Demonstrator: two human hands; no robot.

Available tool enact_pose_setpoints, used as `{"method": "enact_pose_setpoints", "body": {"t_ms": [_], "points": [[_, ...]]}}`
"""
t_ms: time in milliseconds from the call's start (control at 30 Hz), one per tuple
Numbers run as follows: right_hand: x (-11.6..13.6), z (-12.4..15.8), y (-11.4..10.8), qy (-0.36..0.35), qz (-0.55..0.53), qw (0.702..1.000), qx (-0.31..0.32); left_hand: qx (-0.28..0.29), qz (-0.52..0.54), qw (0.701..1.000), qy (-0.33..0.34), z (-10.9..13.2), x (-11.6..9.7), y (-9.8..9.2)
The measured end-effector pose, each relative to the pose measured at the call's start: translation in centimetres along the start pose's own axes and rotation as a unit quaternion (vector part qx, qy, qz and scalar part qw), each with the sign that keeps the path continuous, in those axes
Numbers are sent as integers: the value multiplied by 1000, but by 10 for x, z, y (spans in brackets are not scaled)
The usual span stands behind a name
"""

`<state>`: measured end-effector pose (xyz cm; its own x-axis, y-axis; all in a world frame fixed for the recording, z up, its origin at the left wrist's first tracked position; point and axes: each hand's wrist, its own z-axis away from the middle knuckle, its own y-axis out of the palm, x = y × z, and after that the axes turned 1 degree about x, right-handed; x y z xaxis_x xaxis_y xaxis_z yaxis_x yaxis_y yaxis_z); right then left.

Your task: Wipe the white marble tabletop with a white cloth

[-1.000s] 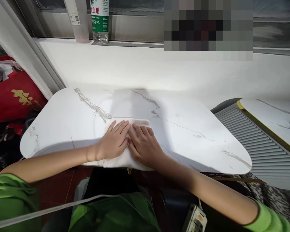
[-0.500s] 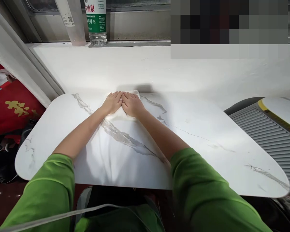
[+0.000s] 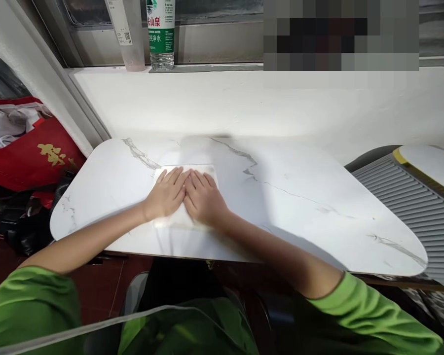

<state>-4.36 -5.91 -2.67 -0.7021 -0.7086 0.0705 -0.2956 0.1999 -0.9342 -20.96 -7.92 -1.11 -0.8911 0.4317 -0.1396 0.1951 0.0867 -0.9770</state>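
A folded white cloth (image 3: pixel 187 219) lies flat on a white marble-patterned table (image 3: pixel 303 236). My left hand (image 3: pixel 166 194) presses on the cloth's left half, palm down with the fingers stretched out. On the right half rests my right hand (image 3: pixel 204 196), also flat with fingers extended. The fingertips of both hands meet near the cloth's middle. Neither hand grips the cloth; they lie on top of it and cover much of its surface.
On the ledge behind the table stand a water bottle (image 3: pixel 162 39) and a translucent plastic cup (image 3: pixel 133 52). A red bag (image 3: pixel 29 153) sits at the left. To the right is a grey ribbed surface (image 3: pixel 403 197). A pale cord (image 3: pixel 107 323) crosses in front of my body.
Both hands and the cloth have come back from the table's far edge toward my body. My elbows have spread outward, and the camera view has shifted slightly.
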Motion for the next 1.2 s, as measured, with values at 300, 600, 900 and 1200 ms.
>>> {"method": "enact_pose_setpoints", "body": {"t_ms": [300, 600, 900, 1200], "points": [[48, 13, -3, -65, -32, 997, -9, 12, 11, 998, -68, 61, -5, -11], [-3, -128, 42, 12, -46, 999, 22, 35, 13, 993, -108, -57, 106, -13], [-21, -164, 56, 50, -43, 998, 19, 32, 7, 994, -106, -94, 135, -13], [75, -93, 25, 16, -52, 998, 32, 53, 19, 994, -95, 29, 103, -32]]}}
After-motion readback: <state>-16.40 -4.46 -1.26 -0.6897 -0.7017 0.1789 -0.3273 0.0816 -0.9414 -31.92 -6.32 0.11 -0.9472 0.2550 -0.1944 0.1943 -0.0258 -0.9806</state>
